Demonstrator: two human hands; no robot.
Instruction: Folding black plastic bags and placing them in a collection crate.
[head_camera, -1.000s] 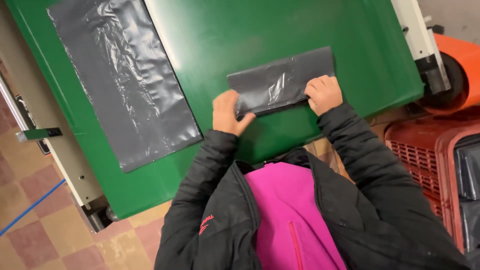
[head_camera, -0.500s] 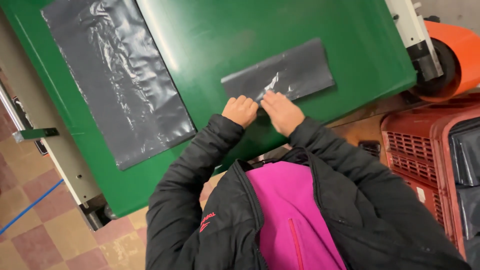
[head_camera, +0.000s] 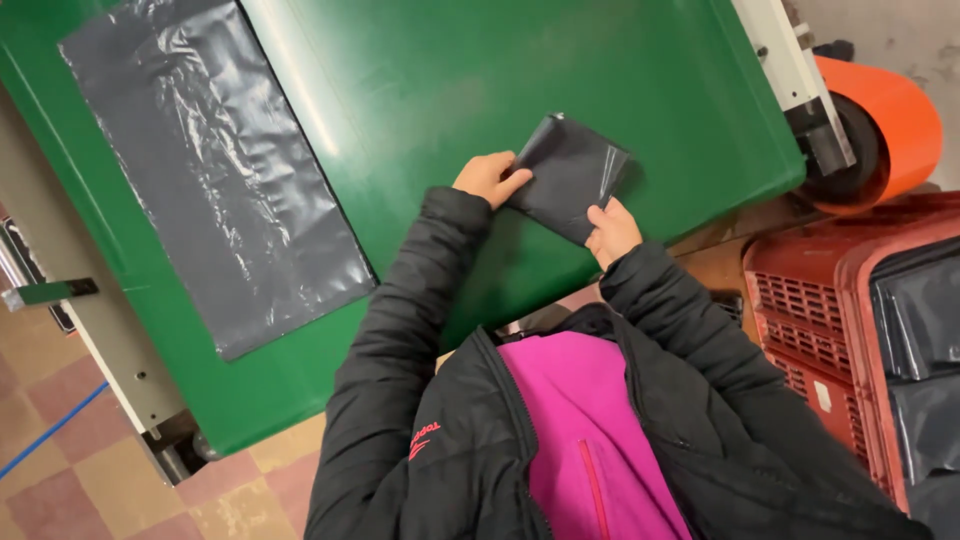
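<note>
A small folded dark grey plastic bag (head_camera: 568, 172) lies on the green table (head_camera: 420, 90), folded to a compact rectangle. My left hand (head_camera: 488, 178) pinches its left edge. At the bag's near edge my right hand (head_camera: 612, 232) grips it from below. Both arms wear a black puffy jacket over a pink top. A second grey plastic bag (head_camera: 210, 170) lies flat and unfolded on the table's left part, apart from both hands.
An orange roll (head_camera: 885, 125) sits on a white frame at the table's right end. Red plastic crates (head_camera: 850, 330) at the right hold several folded dark bags (head_camera: 925, 320). A checkered tile floor (head_camera: 60, 480) shows at the lower left.
The long folded strip has been folded over again into a short rectangle. My hands moved from its middle to its left edge and near edge.
</note>
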